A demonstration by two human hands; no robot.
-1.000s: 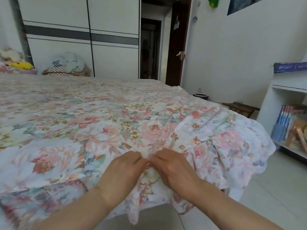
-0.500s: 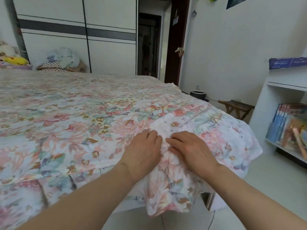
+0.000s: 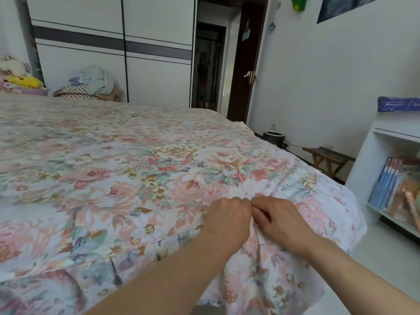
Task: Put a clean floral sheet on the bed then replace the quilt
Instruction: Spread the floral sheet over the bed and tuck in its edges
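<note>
The floral sheet (image 3: 141, 169) covers the bed (image 3: 68, 285) across the left and centre of the frame, and its near right corner hangs loose past the mattress edge at lower right. The left hand (image 3: 227, 220) and the right hand (image 3: 280, 221) sit side by side at lower centre, knuckles up, fingertips meeting on a ridge of cloth. Both hands appear to pinch this gathered fold between curled fingers and thumb; the thumbs themselves are hidden, so the exact hold cannot be confirmed.

Risks from this position:

- Uneven pull. If one hand draws harder than the other, the fold may skew and creases could run diagonally toward the upper left of the sheet.
- Over-pull. The far edge near the wardrobe (image 3: 113, 53) at upper left does not look tucked in. A strong tug toward the viewer could drag that side short.
- Corner slack. The overhanging corner at lower right is bunched. If the pinch is released before the excess is folded under, it is likely to hang unevenly toward the floor.
- Slip. The cloth is thin; a shallow pinch may lose it, and the fold would then spring open.

The quilt cannot be identified with certainty; a pile of bedding (image 3: 91, 85) lies at upper left beyond the bed. Replacing the quilt is not yet started.
</note>
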